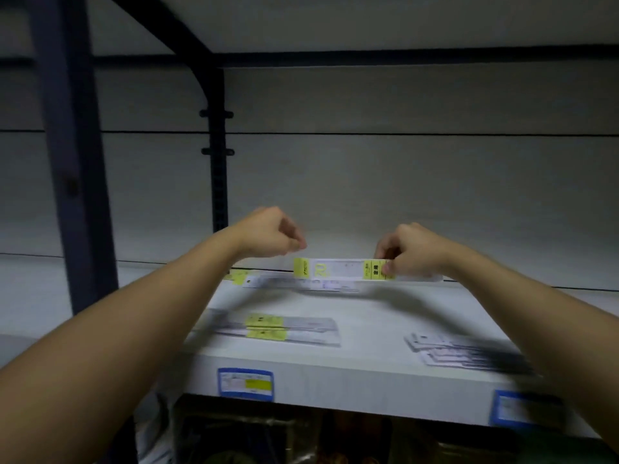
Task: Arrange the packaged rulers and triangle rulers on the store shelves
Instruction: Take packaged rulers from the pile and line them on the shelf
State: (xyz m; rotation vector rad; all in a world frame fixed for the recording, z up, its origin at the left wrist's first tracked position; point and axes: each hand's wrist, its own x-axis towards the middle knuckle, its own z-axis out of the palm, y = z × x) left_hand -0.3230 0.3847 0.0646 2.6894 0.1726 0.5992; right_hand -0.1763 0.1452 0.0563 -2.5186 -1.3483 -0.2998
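Note:
My right hand [407, 251] pinches the right end of a packaged ruler [338, 269] with yellow-green labels, held level above the back of the white shelf [368, 333]. My left hand [273, 236] hovers with curled fingers just above the ruler's left end and holds nothing. Another packaged ruler [301, 283] lies flat at the back of the shelf under the held one. A small stack of packaged rulers [278, 328] lies front left. A fanned pile of packaged rulers [462, 351] lies front right.
A dark metal upright [73, 162] and a slotted rear post [217, 162] stand at the left. Blue price tags [245, 383] [526, 408] sit on the shelf's front edge. Dim goods [251, 437] fill the shelf below. An upper shelf hangs overhead.

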